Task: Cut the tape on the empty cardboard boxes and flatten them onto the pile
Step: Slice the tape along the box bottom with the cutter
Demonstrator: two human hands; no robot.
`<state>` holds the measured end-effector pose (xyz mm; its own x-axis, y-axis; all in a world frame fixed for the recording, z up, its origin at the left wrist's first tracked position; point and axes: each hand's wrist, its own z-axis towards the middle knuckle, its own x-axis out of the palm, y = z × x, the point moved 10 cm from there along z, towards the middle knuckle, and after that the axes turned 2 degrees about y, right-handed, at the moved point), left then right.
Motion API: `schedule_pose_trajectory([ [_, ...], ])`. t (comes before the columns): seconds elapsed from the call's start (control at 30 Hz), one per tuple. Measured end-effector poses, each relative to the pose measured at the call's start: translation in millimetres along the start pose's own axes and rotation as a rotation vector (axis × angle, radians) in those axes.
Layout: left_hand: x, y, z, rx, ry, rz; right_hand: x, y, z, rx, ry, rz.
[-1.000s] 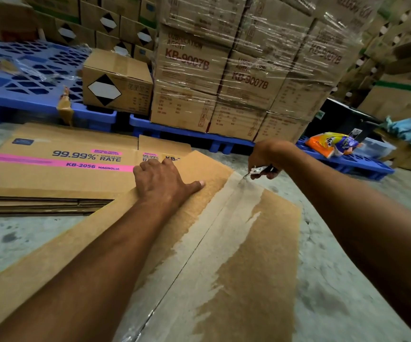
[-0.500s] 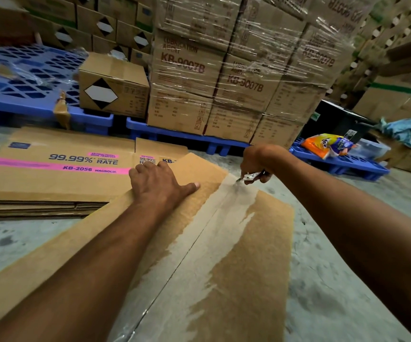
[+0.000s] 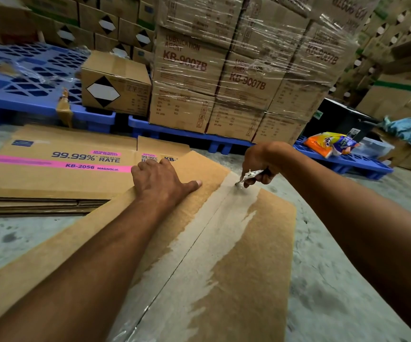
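- Head view, centre to lower frame: cardboard box (image 3: 256, 262), brown, top face up, seam running from lower centre up toward the middle right.
- Along that seam: clear tape (image 3: 214, 233), a pale glossy strip with ragged edges.
- Middle of the frame: left hand (image 3: 161, 183), palm down and pressed flat on the left flap of the box, fingers straight, thumb stretched toward the tape; nothing grasped.
- Middle right: right hand (image 3: 258, 164), fingers curled tight round a small cutter (image 3: 250, 176); tip of the cutter touching the tape at the far end of the seam.
- Both forearms bare, reaching in from the bottom corners of the frame.
- Middle left: pile of flattened boxes (image 3: 58, 174) on the floor, just beside the box being worked on and partly tucked behind its far left corner; top sheet printed with a pink band and "99.99% RATE", "KB-2056 MAGNOLIA".
- Grey concrete floor (image 3: 335, 280) under everything, speckled with dark spots.
- Upper centre: wrapped stack of cartons (image 3: 246, 70) in plastic film, marked "KB-9007B", standing on a blue pallet (image 3: 189, 135).
- Upper left: single carton (image 3: 115, 85) with a black and white diamond label, on another blue pallet.
- Right edge, middle height: orange and yellow bag (image 3: 327, 143) on a low blue pallet; light blue cloth (image 3: 406, 128) a little above it.
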<state>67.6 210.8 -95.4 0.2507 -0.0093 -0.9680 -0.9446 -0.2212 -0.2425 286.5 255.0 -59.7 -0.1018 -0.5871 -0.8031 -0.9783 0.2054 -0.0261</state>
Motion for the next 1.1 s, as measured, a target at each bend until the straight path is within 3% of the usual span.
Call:
schedule_pose_trajectory([
  [0.57, -0.1, -0.4, 0.5, -0.002, 0.006, -0.001, 4.3, 12.9, -14.4, -0.026, -0.063, -0.068],
  [0.83, -0.4, -0.3, 1.1, 0.004, 0.004, -0.023, 11.0, 5.4, -18.9, -0.008, 0.010, 0.095],
  [1.1, 4.4, 10.0, 0.6, 0.040, 0.095, -0.203, 16.3, 9.7, -26.1, -0.023, -0.010, 0.144],
])
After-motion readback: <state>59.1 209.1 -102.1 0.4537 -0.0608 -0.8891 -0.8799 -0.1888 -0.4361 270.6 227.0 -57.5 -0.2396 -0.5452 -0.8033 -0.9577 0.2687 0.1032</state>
